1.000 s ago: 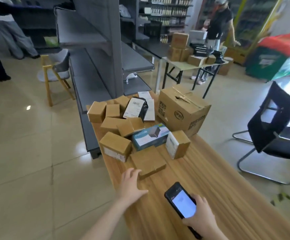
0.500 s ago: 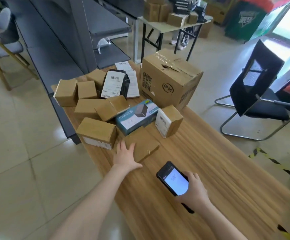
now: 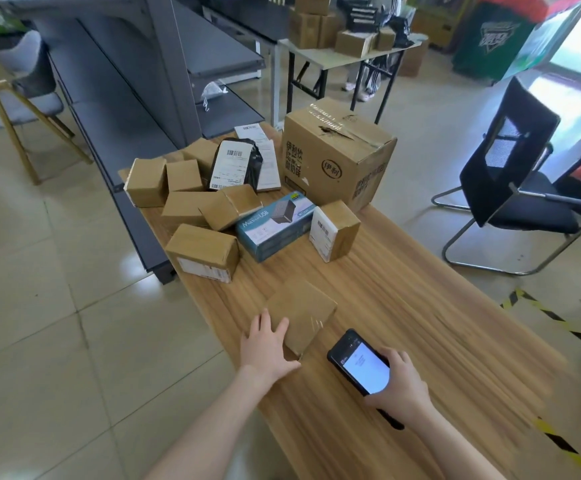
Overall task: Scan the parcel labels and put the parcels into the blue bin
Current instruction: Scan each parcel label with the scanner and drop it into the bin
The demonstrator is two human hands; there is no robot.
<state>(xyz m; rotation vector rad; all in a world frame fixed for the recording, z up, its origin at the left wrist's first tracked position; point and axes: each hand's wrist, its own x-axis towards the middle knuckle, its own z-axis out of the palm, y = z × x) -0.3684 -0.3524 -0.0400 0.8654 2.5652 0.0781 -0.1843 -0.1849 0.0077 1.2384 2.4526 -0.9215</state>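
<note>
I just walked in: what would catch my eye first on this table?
Nearest, the left hand rests on a flat brown parcel while the right hand holds a lit phone beside it. Farther along the wooden table, a heap of small boxes lies left of a big carton, with a blue box at its near edge.

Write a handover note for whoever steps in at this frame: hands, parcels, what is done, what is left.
Left hand: flat, fingers resting on the near corner of the flat brown parcel, which lies on the table apart from the pile.
Right hand: grips the handheld scanner, screen lit, beside that parcel.
Other parcels crowd the table's far end by the large carton.
Blue bin: not in view.
Done: nothing visibly binned.
Left: find this parcel's label (none shows on top), scan it, bin it, then the rest.
</note>
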